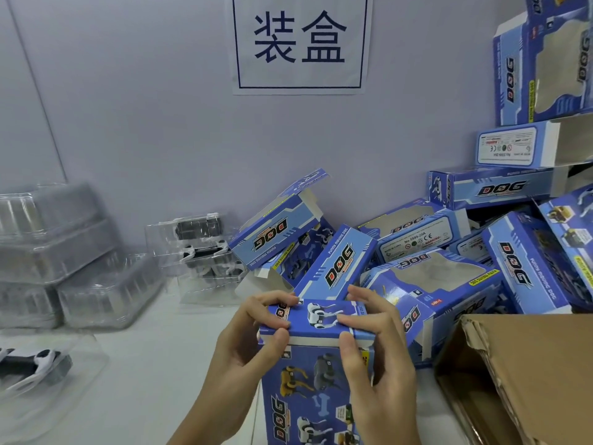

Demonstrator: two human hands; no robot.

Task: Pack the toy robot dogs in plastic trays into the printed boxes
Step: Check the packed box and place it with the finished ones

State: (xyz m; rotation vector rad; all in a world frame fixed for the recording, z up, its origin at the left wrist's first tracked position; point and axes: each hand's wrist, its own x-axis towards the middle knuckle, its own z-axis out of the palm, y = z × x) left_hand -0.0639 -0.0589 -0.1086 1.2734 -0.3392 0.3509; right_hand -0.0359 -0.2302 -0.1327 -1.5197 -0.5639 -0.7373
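Blue printed cardboard fills the head view: the box [316, 374] I am working on stands upright on the white table [167, 364], straight ahead of me and close in, its long axis vertical and its top flap [316, 321] level with my fingers. Both hands sit on that flap at once, so neither is nearer. My left hand [247, 335] curls round the left corner, thumb on the front edge and fingers over the top. My right hand [377, 345] grips the right side the same way, thumb pressing the front lip. I judge the flap is nearly shut and the next push goes downward, tucking the lip into the box's front wall.

The card is thin, glossy and creased at the folds; it should give under thumb pressure. I cannot see inside, so whether a dog sits within I cannot tell.

To the left, well apart, a toy dog in its clear tray [35, 367] lies on the table, with more filled trays [202, 252] near the wall and stacked empty trays [64, 252] of rigid, shiny plastic. On the right, a heap of open boxes [449, 277] leans behind a brown corrugated carton [519, 374].
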